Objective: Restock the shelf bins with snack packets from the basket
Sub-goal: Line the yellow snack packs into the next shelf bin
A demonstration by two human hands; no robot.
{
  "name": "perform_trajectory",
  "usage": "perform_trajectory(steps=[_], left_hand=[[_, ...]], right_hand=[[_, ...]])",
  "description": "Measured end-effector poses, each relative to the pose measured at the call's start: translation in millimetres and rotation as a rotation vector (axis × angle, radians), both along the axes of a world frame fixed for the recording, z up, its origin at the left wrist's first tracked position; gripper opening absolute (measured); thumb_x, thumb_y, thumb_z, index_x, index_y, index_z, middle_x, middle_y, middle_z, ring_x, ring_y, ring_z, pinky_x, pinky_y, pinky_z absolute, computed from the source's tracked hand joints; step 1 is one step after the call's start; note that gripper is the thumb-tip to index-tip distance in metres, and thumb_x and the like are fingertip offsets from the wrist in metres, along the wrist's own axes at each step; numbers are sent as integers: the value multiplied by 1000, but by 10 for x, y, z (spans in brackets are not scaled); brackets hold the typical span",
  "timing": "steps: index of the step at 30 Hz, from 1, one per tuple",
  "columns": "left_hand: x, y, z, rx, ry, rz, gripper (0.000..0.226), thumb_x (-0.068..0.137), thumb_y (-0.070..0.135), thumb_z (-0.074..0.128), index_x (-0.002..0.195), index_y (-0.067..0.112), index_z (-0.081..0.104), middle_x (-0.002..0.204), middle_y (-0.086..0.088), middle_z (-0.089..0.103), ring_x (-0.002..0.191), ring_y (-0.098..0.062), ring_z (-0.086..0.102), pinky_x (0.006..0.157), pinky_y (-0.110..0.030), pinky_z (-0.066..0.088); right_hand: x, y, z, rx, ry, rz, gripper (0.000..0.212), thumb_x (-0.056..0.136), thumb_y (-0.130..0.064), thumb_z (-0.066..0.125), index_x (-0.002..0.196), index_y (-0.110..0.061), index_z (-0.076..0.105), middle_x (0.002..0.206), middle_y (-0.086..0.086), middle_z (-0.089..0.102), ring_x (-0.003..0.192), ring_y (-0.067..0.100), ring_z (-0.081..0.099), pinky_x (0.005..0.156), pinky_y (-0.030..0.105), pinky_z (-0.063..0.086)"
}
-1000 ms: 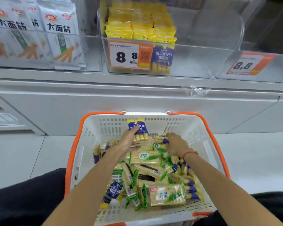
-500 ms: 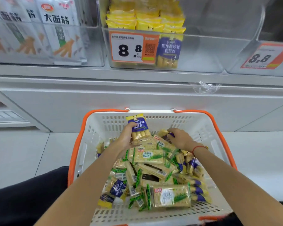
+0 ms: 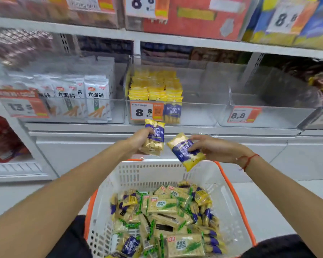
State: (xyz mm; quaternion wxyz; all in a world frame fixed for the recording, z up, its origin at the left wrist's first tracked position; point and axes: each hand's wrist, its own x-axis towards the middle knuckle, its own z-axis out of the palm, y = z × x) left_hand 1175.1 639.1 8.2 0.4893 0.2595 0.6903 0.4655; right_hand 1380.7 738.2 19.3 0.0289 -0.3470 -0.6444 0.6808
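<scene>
My left hand (image 3: 141, 138) grips a yellow-and-blue snack packet (image 3: 156, 144), held upright just below the clear shelf bin (image 3: 194, 116). That bin holds stacked packets of the same kind (image 3: 155, 88) on its left side. My right hand (image 3: 211, 148) pinches a second yellow-and-blue packet (image 3: 186, 152), tilted, above the basket's far rim. The white basket with orange rim (image 3: 229, 185) sits below, full of several green-printed and blue-printed packets (image 3: 166, 218).
A bin of white packets (image 3: 93, 101) stands to the left, behind a 13.5 price tag (image 3: 21, 107). Right of the yellow stack is an empty-looking clear bin (image 3: 268, 112) with an 8.8 tag. A higher shelf (image 3: 157, 37) carries red and yellow boxes. White floor lies either side.
Both hands have lifted out of the basket, each with a yellow-and-blue packet, up toward the shelf bin. The view has tilted upward, showing more shelves.
</scene>
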Motion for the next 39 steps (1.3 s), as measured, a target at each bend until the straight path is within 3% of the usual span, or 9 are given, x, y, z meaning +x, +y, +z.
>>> perform_trajectory(steps=[6,9,14,17,20,26,29,34,39], left_hand=[[-95,-59,91,-86,-34,-147,23,93,23,44,75,14,55,56,-3,63,58,-20,55,65,-28,44],[-68,-173,74,-127,34,-327,26,94,22,39,72,15,50,53,0,59,45,-14,54,53,-22,45],[12,-194,12,-138,127,-391,26,92,28,38,79,18,58,65,-2,67,62,-19,59,67,-30,47],[110,-163,14,-146,40,-379,35,95,34,31,80,20,60,71,-4,66,64,-21,57,68,-31,44],[153,-200,52,-131,-217,-466,55,95,54,23,98,19,64,95,-8,67,75,-20,60,70,-27,45],[224,-199,142,73,-591,-303,62,93,57,27,106,9,63,103,-13,65,85,-23,59,78,-33,43],[291,-162,198,156,-657,-167,52,94,45,31,107,6,63,102,-15,65,86,-25,59,80,-35,44],[373,-8,309,327,-618,-10,39,95,34,28,105,16,61,96,-8,66,79,-20,60,71,-30,44],[326,144,406,404,-358,1,31,93,27,33,101,17,61,83,-5,71,69,-17,65,61,-28,46]], right_hand=[[16,-178,519,300,-163,272,25,88,-19,65,113,-20,66,108,2,71,96,13,66,80,27,52],[-116,-242,616,467,-214,281,28,80,-23,74,106,-23,65,103,3,71,94,14,69,76,30,56],[-362,-288,570,753,-221,213,27,70,-24,83,85,-22,61,77,-6,61,67,5,58,58,21,46],[-457,-305,521,861,-160,167,47,64,-21,87,104,-24,63,88,-9,58,70,6,58,66,25,50],[-507,-330,506,780,-80,93,83,64,-12,87,133,-25,42,104,-1,58,90,17,63,80,30,54],[-564,-282,523,755,6,-23,69,73,-17,81,132,-20,45,125,-1,61,115,9,54,65,2,42],[-582,-306,567,857,-18,-169,68,72,-30,81,131,-20,47,127,-5,55,111,7,51,75,13,40],[-629,-333,638,590,-71,-264,55,90,-43,58,135,-19,39,129,-3,49,110,12,52,79,19,41],[-725,-252,739,370,-100,-223,17,99,-34,42,95,-24,55,104,0,66,86,11,57,82,27,44]])
